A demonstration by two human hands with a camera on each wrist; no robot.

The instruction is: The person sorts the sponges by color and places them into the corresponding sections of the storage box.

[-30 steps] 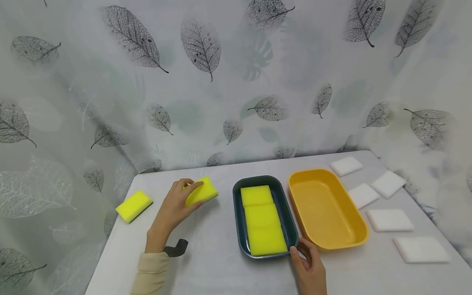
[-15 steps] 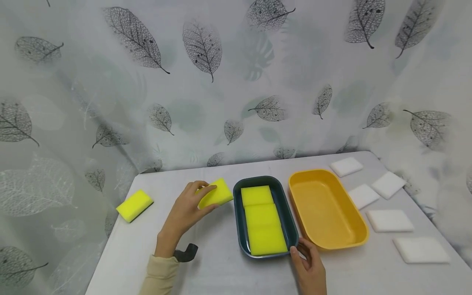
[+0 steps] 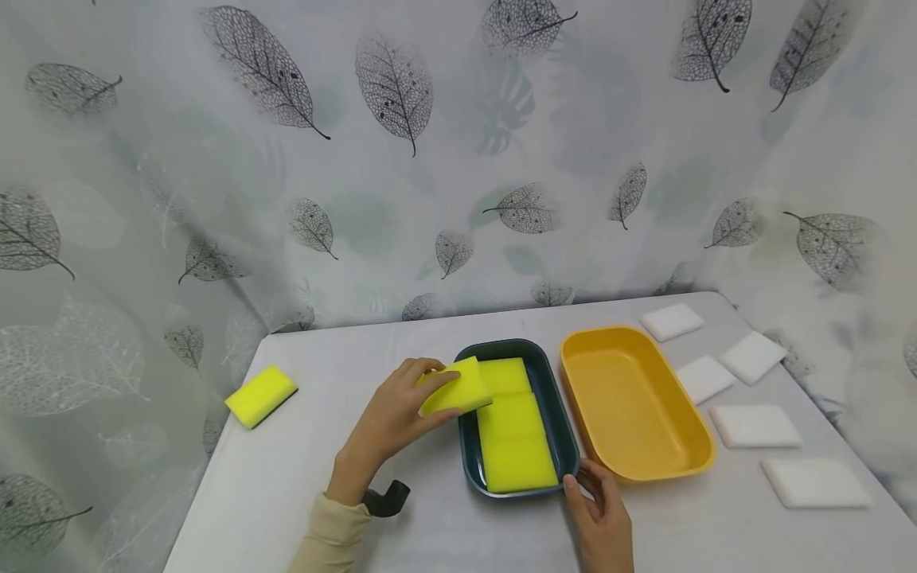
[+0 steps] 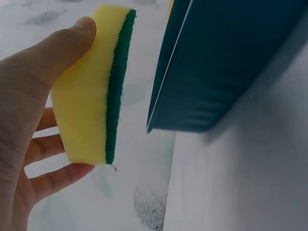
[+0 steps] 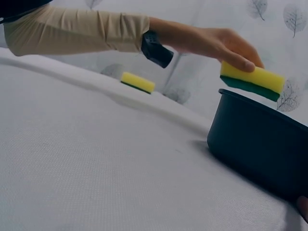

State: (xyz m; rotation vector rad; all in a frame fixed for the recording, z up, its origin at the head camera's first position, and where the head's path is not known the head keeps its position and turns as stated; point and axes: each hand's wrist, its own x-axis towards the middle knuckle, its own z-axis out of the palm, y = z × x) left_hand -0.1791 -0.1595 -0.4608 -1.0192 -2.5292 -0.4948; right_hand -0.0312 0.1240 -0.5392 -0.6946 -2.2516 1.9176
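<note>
My left hand (image 3: pixel 394 410) pinches a yellow sponge with a green scouring layer (image 3: pixel 464 388), thumb on one side and fingers on the other. The sponge is tilted and overlaps the left rim of a dark teal tray (image 3: pixel 552 406) in the head view. From the right wrist, the sponge (image 5: pixel 252 81) shows just above the rim, green side down. Three yellow sponges (image 3: pixel 519 465) lie in a row inside the tray. At its near right corner, my right hand (image 3: pixel 602 517) holds the tray between thumb and fingers.
One more yellow sponge (image 3: pixel 261 396) lies at the table's left edge. A yellow-orange tray (image 3: pixel 637 406) holding nothing stands right of the teal one. Several white foam pads (image 3: pixel 755 427) lie along the right side. A leaf-print curtain (image 3: pixel 458 159) hangs behind the table.
My left hand has carried its sponge rightward, from beside the teal tray to over its left rim. The right hand and both trays have stayed put.
</note>
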